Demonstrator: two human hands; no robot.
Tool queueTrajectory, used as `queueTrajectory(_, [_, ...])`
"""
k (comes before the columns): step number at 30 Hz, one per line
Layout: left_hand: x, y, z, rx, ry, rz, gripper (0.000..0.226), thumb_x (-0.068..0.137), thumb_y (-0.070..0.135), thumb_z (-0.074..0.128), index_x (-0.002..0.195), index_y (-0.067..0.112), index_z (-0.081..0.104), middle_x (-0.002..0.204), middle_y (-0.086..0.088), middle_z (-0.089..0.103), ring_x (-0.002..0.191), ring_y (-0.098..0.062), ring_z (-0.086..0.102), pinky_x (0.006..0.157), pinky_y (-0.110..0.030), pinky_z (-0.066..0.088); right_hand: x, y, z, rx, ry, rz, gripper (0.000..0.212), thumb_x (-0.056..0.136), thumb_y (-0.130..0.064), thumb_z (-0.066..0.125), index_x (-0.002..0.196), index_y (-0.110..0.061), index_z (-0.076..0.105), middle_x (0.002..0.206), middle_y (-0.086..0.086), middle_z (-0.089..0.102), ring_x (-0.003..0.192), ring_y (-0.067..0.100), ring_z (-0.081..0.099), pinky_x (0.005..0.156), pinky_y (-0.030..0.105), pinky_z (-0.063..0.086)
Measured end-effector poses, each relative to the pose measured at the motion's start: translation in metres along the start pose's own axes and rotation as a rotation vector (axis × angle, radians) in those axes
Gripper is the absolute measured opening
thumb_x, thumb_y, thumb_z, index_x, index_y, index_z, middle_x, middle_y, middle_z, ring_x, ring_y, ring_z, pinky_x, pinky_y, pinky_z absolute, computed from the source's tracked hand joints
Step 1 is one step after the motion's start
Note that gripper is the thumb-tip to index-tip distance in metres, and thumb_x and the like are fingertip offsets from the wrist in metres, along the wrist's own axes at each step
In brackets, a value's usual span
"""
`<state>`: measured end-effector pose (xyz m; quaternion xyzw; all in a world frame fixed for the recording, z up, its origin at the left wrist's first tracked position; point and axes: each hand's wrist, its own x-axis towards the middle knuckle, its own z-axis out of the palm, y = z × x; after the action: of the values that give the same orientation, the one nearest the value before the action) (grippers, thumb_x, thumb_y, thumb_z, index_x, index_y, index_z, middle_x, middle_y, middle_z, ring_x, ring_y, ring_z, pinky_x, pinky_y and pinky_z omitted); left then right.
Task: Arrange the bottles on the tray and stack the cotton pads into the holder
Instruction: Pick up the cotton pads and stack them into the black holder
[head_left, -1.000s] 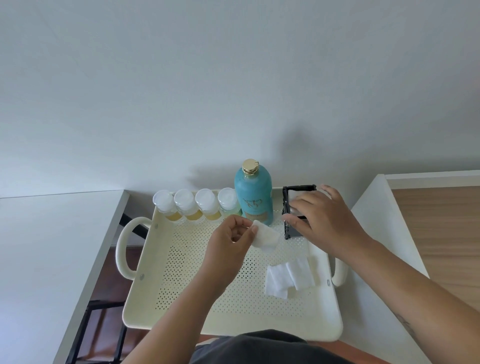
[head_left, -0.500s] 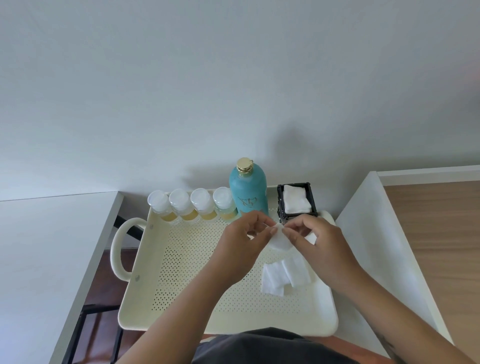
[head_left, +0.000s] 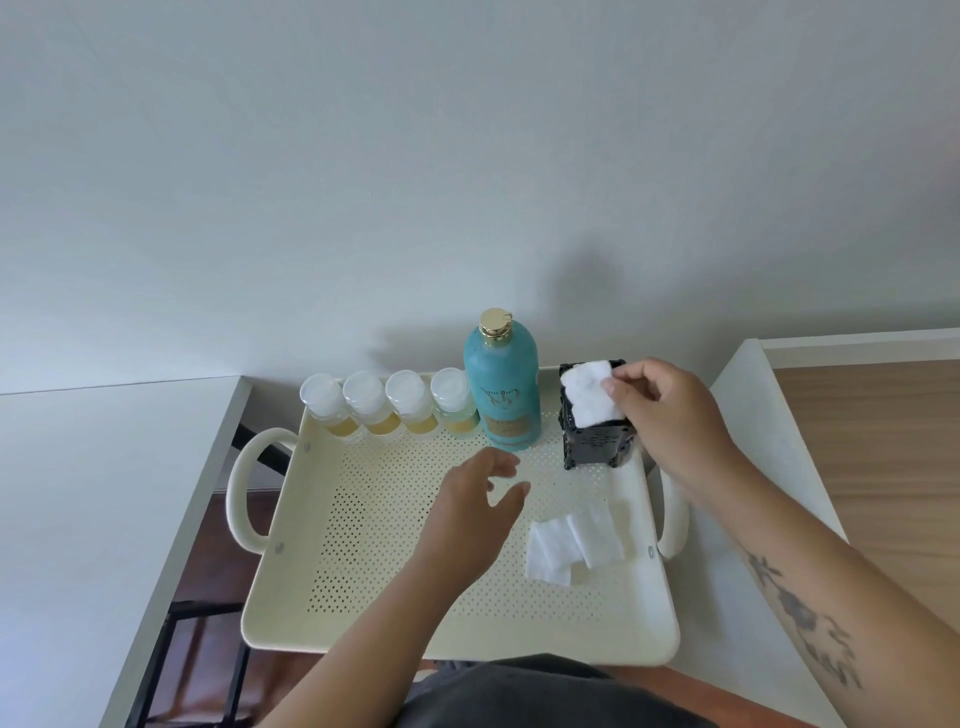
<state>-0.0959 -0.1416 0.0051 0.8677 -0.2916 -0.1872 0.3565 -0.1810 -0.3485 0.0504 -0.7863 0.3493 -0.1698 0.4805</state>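
A cream perforated tray (head_left: 363, 618) with side handles lies in front of me. Along its far edge stand several small clear bottles (head_left: 387, 405) with yellow liquid and a tall teal bottle (head_left: 503, 387) with a gold cap. A black square holder (head_left: 597, 441) stands at the far right corner. My right hand (head_left: 670, 415) pinches a white cotton pad (head_left: 589, 392) over the holder's top. My left hand (head_left: 475, 514) hovers over the tray's middle, fingers apart, holding nothing. A few loose cotton pads (head_left: 574, 540) lie on the tray near its right side.
White tabletops flank the tray: one on the left (head_left: 78, 519), one on the right (head_left: 737, 597) with a wooden surface (head_left: 883, 467) beyond. A plain wall rises behind. A black frame (head_left: 182, 649) shows in the gap on the left.
The pad passed from my left hand to my right hand, which carried it up onto the holder. My left hand let go and opened over the tray.
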Motion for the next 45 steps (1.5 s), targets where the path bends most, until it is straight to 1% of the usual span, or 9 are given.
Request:
queueTrajectory(2, [-0.005,-0.012,0.01,0.042,-0.037,-0.006,0.022,0.091,0.03,0.066,0.112,0.026,0.061,0.102,0.016,0.065,0.089,0.01,0.051,0.071,-0.004,0.038,0.01,0.002,0.001,-0.002,0.022,0.061,0.011,0.09,-0.027,0.061,0.096,-0.021,0.068,0.087,-0.005,0.067,0.088,0.018,0.063,0.075,0.028,0.048])
queueTrajectory(5, [-0.01,-0.028,0.024,0.081,-0.09,-0.039,0.022,0.091,0.027,0.065,0.113,0.023,0.063,0.103,0.013,0.064,0.094,-0.003,0.056,0.081,-0.018,0.047,0.016,0.0,0.005,-0.117,0.068,0.079,0.012,0.09,-0.027,0.059,0.099,-0.019,0.064,0.085,-0.007,0.063,0.091,0.023,0.06,0.091,0.046,0.046])
queueTrajectory(9, [-0.017,-0.039,0.039,0.156,-0.151,-0.064,0.027,0.09,0.032,0.065,0.116,0.025,0.061,0.107,0.013,0.06,0.103,-0.009,0.052,0.087,-0.025,0.046,0.005,0.003,0.013,-0.402,0.253,-0.222,0.019,0.09,-0.014,0.057,0.109,-0.01,0.06,0.101,0.008,0.061,0.096,0.032,0.056,0.085,0.047,0.044])
queueTrajectory(13, [-0.02,-0.041,0.047,0.22,-0.182,-0.029,0.033,0.089,0.035,0.065,0.12,0.026,0.058,0.114,0.01,0.06,0.106,-0.01,0.051,0.087,-0.028,0.049,-0.005,0.011,0.02,-0.579,0.079,-0.565,0.026,0.09,-0.012,0.056,0.115,-0.01,0.066,0.117,0.008,0.065,0.108,0.029,0.058,0.092,0.043,0.044])
queueTrajectory(20, [-0.017,-0.045,0.053,0.324,-0.227,-0.005,0.036,0.089,0.037,0.062,0.122,0.026,0.056,0.115,0.009,0.06,0.107,-0.013,0.049,0.087,-0.031,0.049,-0.007,0.022,0.024,-0.884,-0.147,-0.512,0.055,0.098,-0.041,0.032,0.142,-0.009,0.042,0.142,0.005,0.051,0.134,0.021,0.043,0.115,0.04,0.024])
queueTrajectory(30, [-0.011,-0.043,0.061,0.346,-0.218,-0.024,0.028,0.087,0.043,0.063,0.107,0.024,0.057,0.103,0.008,0.061,0.099,-0.015,0.05,0.08,-0.031,0.049,-0.003,0.018,0.025,-0.96,-0.21,-0.484,0.065,0.093,-0.058,0.021,0.112,-0.014,0.064,0.118,0.0,0.066,0.115,0.02,0.059,0.115,0.049,0.026])
queueTrajectory(36, [-0.009,-0.04,0.062,0.306,-0.242,-0.046,0.015,0.09,0.03,0.06,0.1,0.019,0.061,0.1,0.005,0.062,0.098,-0.017,0.052,0.078,-0.032,0.051,0.002,0.022,0.018,-0.81,-0.017,-0.587,0.035,0.093,-0.042,0.042,0.098,-0.017,0.065,0.102,-0.002,0.069,0.097,0.02,0.063,0.108,0.041,0.029])
queueTrajectory(43, [-0.014,-0.042,0.049,0.115,-0.187,-0.105,0.013,0.088,0.029,0.062,0.096,0.022,0.056,0.096,0.003,0.06,0.085,-0.016,0.058,0.07,-0.028,0.05,0.001,0.03,0.02,-0.847,-0.143,-0.577,0.052,0.092,-0.055,0.032,0.102,-0.017,0.066,0.106,-0.004,0.067,0.102,0.017,0.062,0.112,0.047,0.026])
queueTrajectory(45, [-0.014,-0.043,0.043,0.062,-0.157,-0.11,0.01,0.089,0.027,0.064,0.094,0.022,0.057,0.093,0.007,0.061,0.077,-0.011,0.058,0.064,-0.017,0.047,0.002,0.029,0.021,-0.86,-0.17,-0.549,0.053,0.093,-0.057,0.031,0.103,-0.018,0.066,0.108,-0.004,0.066,0.104,0.017,0.061,0.113,0.048,0.025])
